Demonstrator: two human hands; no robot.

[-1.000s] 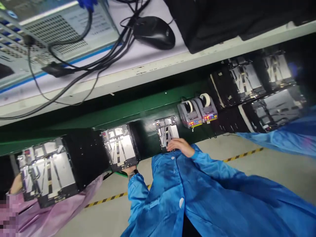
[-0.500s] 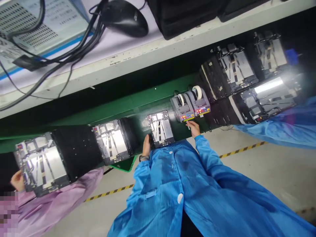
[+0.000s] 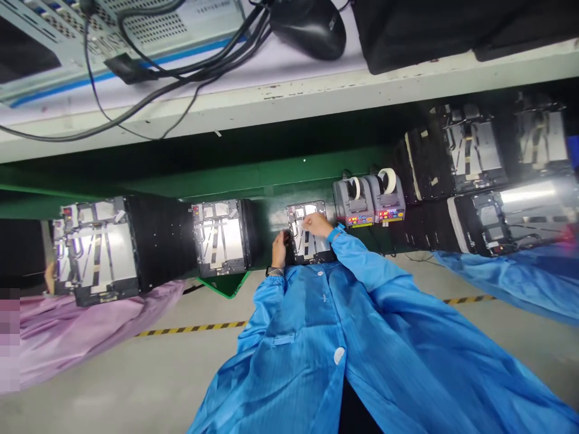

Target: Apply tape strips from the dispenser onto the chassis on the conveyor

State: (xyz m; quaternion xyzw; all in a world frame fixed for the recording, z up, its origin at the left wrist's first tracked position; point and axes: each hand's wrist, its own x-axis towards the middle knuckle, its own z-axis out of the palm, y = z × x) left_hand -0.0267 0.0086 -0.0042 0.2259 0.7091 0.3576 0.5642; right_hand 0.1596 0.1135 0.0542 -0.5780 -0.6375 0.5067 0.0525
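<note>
A grey metal device panel [image 3: 310, 238] with black strips lies on the green bench, directly ahead of me. My right hand [image 3: 316, 225] rests on its upper surface, with the fingers together over the metal. My left hand [image 3: 279, 250] is curled at the panel's left edge, and a watch shows on that wrist. Two grey tape dispensers [image 3: 354, 203] [image 3: 385, 199] with white tape rolls stand just beyond my right hand. Similar panels [image 3: 220, 238] sit to the left.
A white shelf edge [image 3: 271, 96] above the bench carries a black mouse [image 3: 310, 27], cables and a computer case [image 3: 149, 27]. More panels lie right and left. A co-worker's lilac sleeve [image 3: 90, 325] is at left, and another blue sleeve [image 3: 506, 277] at right.
My right hand has moved from below the tape dispensers onto the panel. My left hand stays at the panel's left edge. The whole view has turned slightly as my head moved.
</note>
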